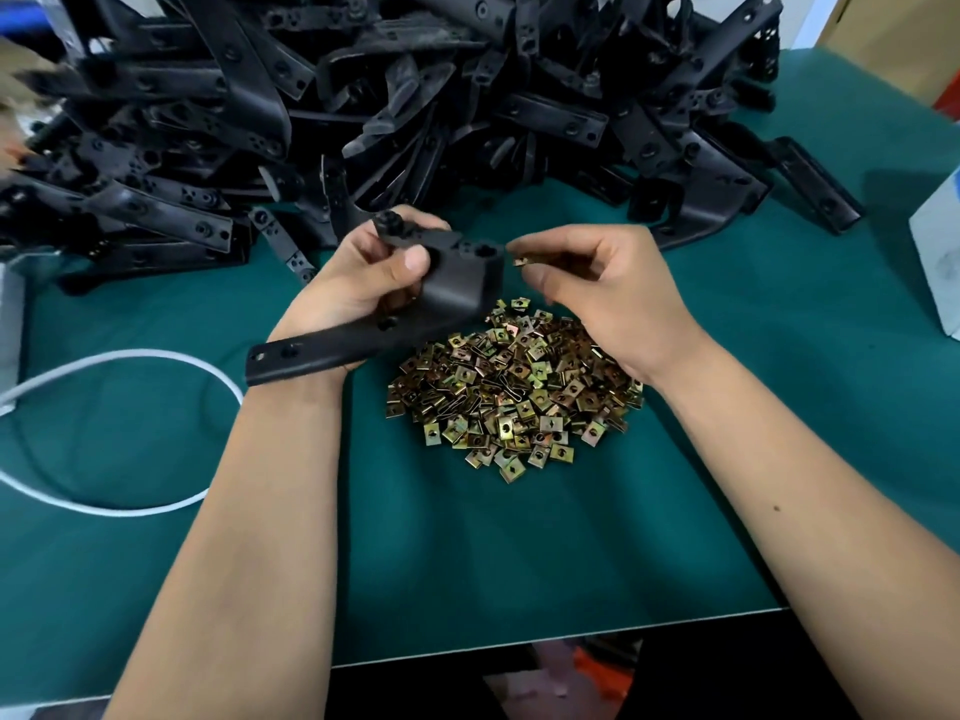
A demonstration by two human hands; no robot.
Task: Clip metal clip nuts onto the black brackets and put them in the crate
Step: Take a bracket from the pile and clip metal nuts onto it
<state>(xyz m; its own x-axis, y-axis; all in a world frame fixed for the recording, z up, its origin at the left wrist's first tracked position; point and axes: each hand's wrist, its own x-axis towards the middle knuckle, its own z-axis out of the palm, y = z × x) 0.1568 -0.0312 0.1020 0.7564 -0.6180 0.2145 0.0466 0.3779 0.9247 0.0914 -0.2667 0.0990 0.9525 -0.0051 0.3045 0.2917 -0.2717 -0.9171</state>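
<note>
While the black bracket [457,283] was gripped in the left hand [358,283], with the thumb pressed on its bent face and the fingers curled behind, a single clip nut [521,260] was pinched between thumb and forefinger of the right hand [597,288]. The nut was held just beside the bracket's holed end tab, not yet touching it, above the green mat [519,553]. The heap of clip nuts [511,392] lay directly below, and the pile of brackets [395,106] was stacked behind. No crate could be made out.

Several failures could be judged likely from there. If the nut were presented skewed, its slot could be jammed against the tab's edge instead of being slid over it. Because so small a part was held only at the fingertips, it could be squeezed out and lost in the heap below. If the bracket's long arm, which hung past the left wrist, were swung, the tab could be shifted off line. The nut's hole could also be left misaligned with the tab's hole if it was not pushed fully home.
</note>
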